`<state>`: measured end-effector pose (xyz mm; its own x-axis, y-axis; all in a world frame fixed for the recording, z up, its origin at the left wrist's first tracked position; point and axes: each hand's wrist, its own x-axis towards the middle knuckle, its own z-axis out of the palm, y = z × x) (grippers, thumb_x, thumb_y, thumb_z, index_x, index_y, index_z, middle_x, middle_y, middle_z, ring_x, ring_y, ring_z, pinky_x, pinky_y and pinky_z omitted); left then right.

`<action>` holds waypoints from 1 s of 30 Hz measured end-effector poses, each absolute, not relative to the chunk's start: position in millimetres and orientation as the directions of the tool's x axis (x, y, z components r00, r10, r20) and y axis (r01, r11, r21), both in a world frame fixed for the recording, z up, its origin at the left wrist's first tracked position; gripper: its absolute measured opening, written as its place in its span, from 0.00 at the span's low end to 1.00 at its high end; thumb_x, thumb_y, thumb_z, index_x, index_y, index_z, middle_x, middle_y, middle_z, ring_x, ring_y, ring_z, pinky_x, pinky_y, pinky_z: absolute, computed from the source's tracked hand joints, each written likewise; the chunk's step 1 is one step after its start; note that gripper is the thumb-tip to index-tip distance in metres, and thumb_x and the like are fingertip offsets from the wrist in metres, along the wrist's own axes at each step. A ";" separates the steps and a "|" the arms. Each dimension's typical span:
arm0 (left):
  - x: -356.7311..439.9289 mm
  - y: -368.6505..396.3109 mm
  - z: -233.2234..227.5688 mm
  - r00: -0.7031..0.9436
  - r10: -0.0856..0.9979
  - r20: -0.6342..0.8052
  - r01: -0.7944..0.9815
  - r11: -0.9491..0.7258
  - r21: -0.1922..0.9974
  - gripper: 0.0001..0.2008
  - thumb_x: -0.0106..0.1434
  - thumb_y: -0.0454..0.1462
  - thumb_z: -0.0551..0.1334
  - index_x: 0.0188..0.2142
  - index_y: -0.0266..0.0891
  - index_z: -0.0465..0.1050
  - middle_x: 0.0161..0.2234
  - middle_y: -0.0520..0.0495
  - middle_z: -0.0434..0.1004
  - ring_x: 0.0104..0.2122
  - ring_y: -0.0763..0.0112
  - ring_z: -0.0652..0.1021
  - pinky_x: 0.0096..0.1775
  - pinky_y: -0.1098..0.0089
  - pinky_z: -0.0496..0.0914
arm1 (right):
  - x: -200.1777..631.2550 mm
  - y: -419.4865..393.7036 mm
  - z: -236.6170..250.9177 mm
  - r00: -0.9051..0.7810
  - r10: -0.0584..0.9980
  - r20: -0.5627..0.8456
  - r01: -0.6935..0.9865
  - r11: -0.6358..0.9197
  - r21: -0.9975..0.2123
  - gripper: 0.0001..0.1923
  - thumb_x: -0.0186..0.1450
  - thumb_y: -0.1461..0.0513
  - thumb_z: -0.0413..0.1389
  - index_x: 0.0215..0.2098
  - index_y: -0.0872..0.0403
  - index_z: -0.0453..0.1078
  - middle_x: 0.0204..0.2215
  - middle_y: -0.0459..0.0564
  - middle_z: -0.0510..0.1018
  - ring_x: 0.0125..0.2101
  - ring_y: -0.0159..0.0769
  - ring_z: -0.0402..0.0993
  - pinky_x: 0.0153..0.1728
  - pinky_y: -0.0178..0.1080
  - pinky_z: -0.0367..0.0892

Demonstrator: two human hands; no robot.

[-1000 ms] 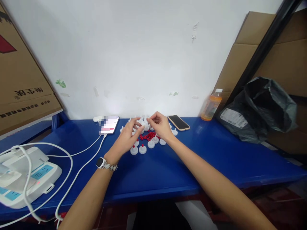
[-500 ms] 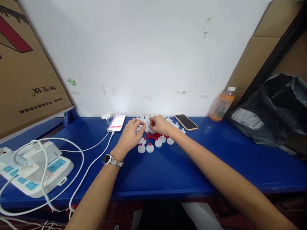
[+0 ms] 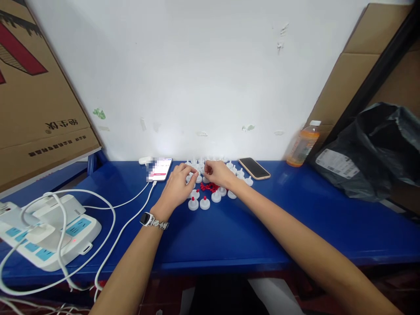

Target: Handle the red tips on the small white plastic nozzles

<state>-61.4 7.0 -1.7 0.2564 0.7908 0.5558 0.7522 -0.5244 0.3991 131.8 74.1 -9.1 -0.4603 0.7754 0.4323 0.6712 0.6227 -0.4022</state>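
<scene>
My left hand and my right hand meet fingertip to fingertip over a cluster of small white plastic caps on the blue table. Between the fingertips sits a small white cap; which hand grips it is hard to tell, both seem to pinch it. A heap of tiny red plugs lies under my right hand. In front of it stand white caps with red plugs fitted. A watch is on my left wrist.
A lit phone on a white cable lies left of the caps, a dark phone right. An orange drink bottle, a black bag and cardboard stand at right. White power strips with cables sit at left.
The head view shifted left and slightly closer over the second. My hands stayed over the caps and drew closer, fingertips now touching around a white cap.
</scene>
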 end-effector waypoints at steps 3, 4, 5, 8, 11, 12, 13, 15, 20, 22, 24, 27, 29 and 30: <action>-62.0 5.6 -0.1 0.244 0.793 0.559 0.761 -0.514 0.396 0.13 0.71 0.44 0.53 0.41 0.41 0.73 0.43 0.44 0.73 0.46 0.58 0.72 0.49 0.57 0.67 | 127.1 69.6 -4.3 -0.447 0.755 0.480 0.711 0.626 -0.322 0.10 0.61 0.58 0.61 0.38 0.55 0.73 0.37 0.52 0.75 0.38 0.38 0.70 0.40 0.39 0.61; -62.3 5.3 0.3 0.240 0.792 0.561 0.763 -0.511 0.395 0.14 0.71 0.44 0.52 0.41 0.41 0.73 0.43 0.44 0.73 0.46 0.58 0.72 0.49 0.57 0.67 | 124.8 68.4 -2.5 -0.448 0.742 0.499 0.724 0.629 -0.283 0.12 0.62 0.55 0.61 0.40 0.54 0.74 0.39 0.53 0.75 0.41 0.41 0.69 0.44 0.41 0.60; -62.6 5.2 0.5 0.238 0.792 0.563 0.763 -0.511 0.396 0.14 0.71 0.43 0.52 0.41 0.41 0.73 0.43 0.43 0.73 0.46 0.58 0.72 0.49 0.57 0.67 | 122.1 67.7 -0.9 -0.458 0.731 0.505 0.735 0.631 -0.247 0.13 0.62 0.54 0.60 0.41 0.53 0.75 0.41 0.54 0.74 0.44 0.43 0.68 0.46 0.44 0.58; -64.0 6.4 -0.2 0.234 0.790 0.567 0.758 -0.513 0.403 0.13 0.71 0.43 0.53 0.41 0.41 0.73 0.42 0.44 0.72 0.45 0.59 0.72 0.49 0.57 0.67 | 114.0 68.5 2.8 -0.519 0.733 0.440 0.743 0.641 -0.192 0.11 0.64 0.54 0.59 0.39 0.51 0.77 0.38 0.53 0.76 0.44 0.46 0.66 0.48 0.48 0.55; -64.7 8.2 -2.2 0.226 0.790 0.570 0.756 -0.511 0.408 0.12 0.70 0.43 0.54 0.40 0.41 0.73 0.41 0.45 0.72 0.45 0.59 0.73 0.49 0.57 0.68 | 110.5 70.6 5.1 -0.513 0.761 0.397 0.736 0.628 -0.252 0.08 0.65 0.58 0.57 0.33 0.52 0.77 0.34 0.51 0.78 0.43 0.45 0.67 0.48 0.48 0.54; -64.5 8.4 -2.7 0.221 0.789 0.573 0.756 -0.510 0.411 0.12 0.70 0.43 0.54 0.41 0.41 0.73 0.42 0.45 0.72 0.45 0.59 0.73 0.49 0.58 0.68 | 111.1 70.5 5.8 -0.488 0.773 0.405 0.727 0.617 -0.301 0.07 0.65 0.59 0.57 0.32 0.52 0.77 0.33 0.50 0.79 0.43 0.44 0.68 0.48 0.48 0.54; -64.1 8.2 -3.1 0.216 0.788 0.576 0.754 -0.510 0.414 0.11 0.70 0.43 0.55 0.42 0.41 0.73 0.43 0.44 0.72 0.45 0.59 0.73 0.49 0.58 0.68 | 112.5 69.6 6.7 -0.456 0.785 0.419 0.706 0.606 -0.366 0.07 0.64 0.60 0.57 0.32 0.52 0.77 0.32 0.49 0.79 0.42 0.42 0.69 0.49 0.47 0.55; -62.4 6.7 -3.4 0.214 0.782 0.585 0.748 -0.516 0.417 0.13 0.69 0.44 0.57 0.47 0.41 0.71 0.46 0.43 0.72 0.47 0.59 0.73 0.49 0.58 0.69 | 117.2 65.5 8.9 -0.390 0.807 0.443 0.612 0.587 -0.530 0.06 0.64 0.61 0.58 0.32 0.53 0.76 0.30 0.47 0.80 0.38 0.39 0.71 0.46 0.44 0.59; -57.1 2.3 -3.6 0.284 0.783 0.553 0.729 -0.551 0.407 0.18 0.68 0.46 0.59 0.54 0.44 0.68 0.49 0.45 0.75 0.50 0.57 0.73 0.51 0.56 0.68 | 130.3 46.1 12.9 -0.355 0.826 0.437 0.275 0.539 -0.796 0.09 0.62 0.58 0.59 0.34 0.56 0.76 0.30 0.48 0.81 0.32 0.35 0.74 0.34 0.36 0.64; -56.2 2.5 -4.5 0.317 0.801 0.507 0.721 -0.551 0.421 0.15 0.69 0.46 0.57 0.51 0.44 0.70 0.46 0.46 0.77 0.47 0.58 0.74 0.49 0.57 0.69 | 134.2 38.3 12.1 -0.349 0.831 0.433 0.281 0.533 -0.798 0.10 0.64 0.57 0.58 0.34 0.56 0.76 0.29 0.48 0.81 0.31 0.34 0.74 0.34 0.36 0.64; -56.2 3.8 -5.7 0.323 0.811 0.487 0.727 -0.543 0.421 0.15 0.69 0.46 0.57 0.49 0.43 0.71 0.44 0.45 0.77 0.45 0.58 0.75 0.47 0.58 0.69 | 137.3 31.8 9.9 -0.312 0.836 0.451 0.386 0.545 -0.744 0.11 0.65 0.57 0.56 0.33 0.55 0.76 0.28 0.48 0.81 0.30 0.35 0.73 0.35 0.37 0.63; -56.8 5.3 -6.8 0.322 0.805 0.499 0.738 -0.543 0.401 0.15 0.69 0.46 0.57 0.49 0.41 0.71 0.44 0.44 0.76 0.44 0.58 0.74 0.47 0.58 0.69 | 140.3 24.9 6.0 -0.315 0.829 0.462 0.635 0.546 -0.546 0.09 0.63 0.59 0.57 0.29 0.53 0.75 0.26 0.47 0.79 0.33 0.38 0.72 0.43 0.42 0.59; -57.0 5.4 -7.0 0.332 0.799 0.501 0.734 -0.553 0.396 0.15 0.69 0.46 0.56 0.48 0.41 0.71 0.44 0.44 0.75 0.45 0.59 0.74 0.47 0.58 0.68 | 140.4 22.0 4.6 -0.363 0.834 0.416 0.748 0.527 -0.403 0.07 0.60 0.59 0.60 0.26 0.52 0.74 0.26 0.48 0.79 0.37 0.42 0.70 0.46 0.46 0.54; -57.0 5.3 -7.1 0.338 0.797 0.500 0.731 -0.557 0.394 0.15 0.69 0.46 0.56 0.48 0.41 0.71 0.44 0.44 0.75 0.45 0.59 0.74 0.47 0.58 0.68 | 139.9 20.9 4.4 -0.379 0.840 0.388 0.783 0.514 -0.351 0.07 0.59 0.58 0.61 0.26 0.52 0.74 0.26 0.48 0.79 0.39 0.44 0.69 0.47 0.47 0.53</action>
